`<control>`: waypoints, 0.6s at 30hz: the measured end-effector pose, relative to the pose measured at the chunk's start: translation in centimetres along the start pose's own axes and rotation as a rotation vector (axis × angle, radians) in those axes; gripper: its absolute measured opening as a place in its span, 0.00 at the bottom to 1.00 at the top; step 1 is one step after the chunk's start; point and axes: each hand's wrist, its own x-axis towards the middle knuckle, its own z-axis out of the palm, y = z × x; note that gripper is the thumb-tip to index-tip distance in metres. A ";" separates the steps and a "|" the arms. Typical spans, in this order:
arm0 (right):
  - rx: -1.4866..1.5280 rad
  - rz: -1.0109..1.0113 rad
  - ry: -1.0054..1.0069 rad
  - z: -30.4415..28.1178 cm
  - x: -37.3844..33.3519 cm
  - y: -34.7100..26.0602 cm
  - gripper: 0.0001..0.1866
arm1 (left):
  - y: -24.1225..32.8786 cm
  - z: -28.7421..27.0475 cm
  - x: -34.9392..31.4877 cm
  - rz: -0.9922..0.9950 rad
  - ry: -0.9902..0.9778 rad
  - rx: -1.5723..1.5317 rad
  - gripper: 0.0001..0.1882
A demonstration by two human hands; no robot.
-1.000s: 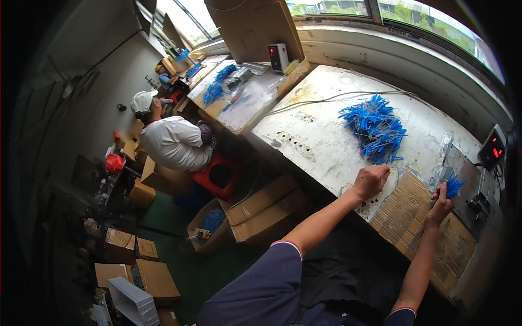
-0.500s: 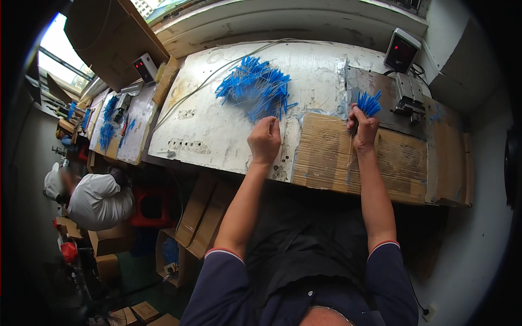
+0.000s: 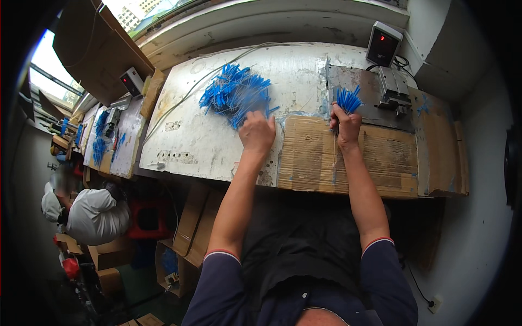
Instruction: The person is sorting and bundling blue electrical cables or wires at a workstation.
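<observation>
Right hand [image 3: 346,126] was wrapped round blue bunch [image 3: 348,101]; left hand [image 3: 258,132] half-curled, contents unclear, blue pile [image 3: 231,89] at its 11 o'clock on surface [image 3: 209,157]. Bunch seemed light, springy, best held below its tips.

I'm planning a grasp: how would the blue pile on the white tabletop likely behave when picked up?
The blue pile would probably shed pieces, since they lie loose and crisscrossed. Individual pieces seem fairly stiff: the blue bundle in the right hand fans out nearly straight. They are likely light, looking so thin.
</observation>
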 end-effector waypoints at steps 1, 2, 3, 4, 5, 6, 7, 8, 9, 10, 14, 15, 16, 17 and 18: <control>0.012 0.007 0.004 0.1 -0.1 -0.2 0.04 | 0.3 0.1 0.6 -0.020 -0.059 0.034 0.19; 0.011 0.005 0.006 0.2 0.0 -0.3 0.04 | 0.7 0.1 1.3 -0.040 -0.118 0.068 0.19; 0.008 0.014 0.011 0.4 -0.1 -0.3 0.05 | 0.6 0.7 1.6 -0.047 -0.086 0.084 0.17; 0.006 0.022 0.016 0.6 -0.1 -0.4 0.06 | 0.2 1.1 1.8 -0.047 -0.085 0.086 0.17; 0.009 0.022 0.014 0.9 -0.3 -0.3 0.06 | -0.3 1.4 2.1 -0.037 -0.092 0.099 0.15; 0.015 0.025 0.016 0.9 -0.2 -0.2 0.07 | -0.4 1.8 2.4 -0.019 -0.100 0.106 0.14; 0.022 0.027 0.017 0.9 -0.2 -0.2 0.08 | -0.7 2.0 2.2 0.007 -0.102 0.116 0.11; 0.027 0.023 0.022 0.9 -0.2 -0.1 0.08 | -1.1 2.1 1.9 0.014 -0.099 0.118 0.11; 0.008 0.043 0.002 0.5 -0.2 -0.1 0.05 | -1.0 2.0 1.6 0.050 -0.089 0.131 0.10; -0.011 0.064 -0.019 0.2 -0.2 0.0 0.04 | -0.9 1.9 1.3 0.086 -0.079 0.146 0.09; 0.011 0.075 -0.118 0.5 -0.4 -0.4 0.04 | -1.1 1.1 0.1 0.087 -0.107 0.073 0.05; 0.005 0.068 -0.139 0.5 -0.5 -0.6 0.05 | -0.8 0.6 -0.1 0.073 -0.125 0.026 0.06; 0.006 0.065 -0.134 0.5 -0.6 -0.6 0.05 | -0.5 0.2 -0.4 0.080 -0.126 0.025 0.06; -0.056 0.033 -0.141 0.4 -0.7 -0.7 0.06 | -0.2 -0.2 -0.6 0.078 -0.122 -0.047 0.07; -0.117 0.001 -0.150 0.5 -0.9 -0.7 0.06 | 0.1 -0.9 -0.6 0.076 -0.117 -0.118 0.09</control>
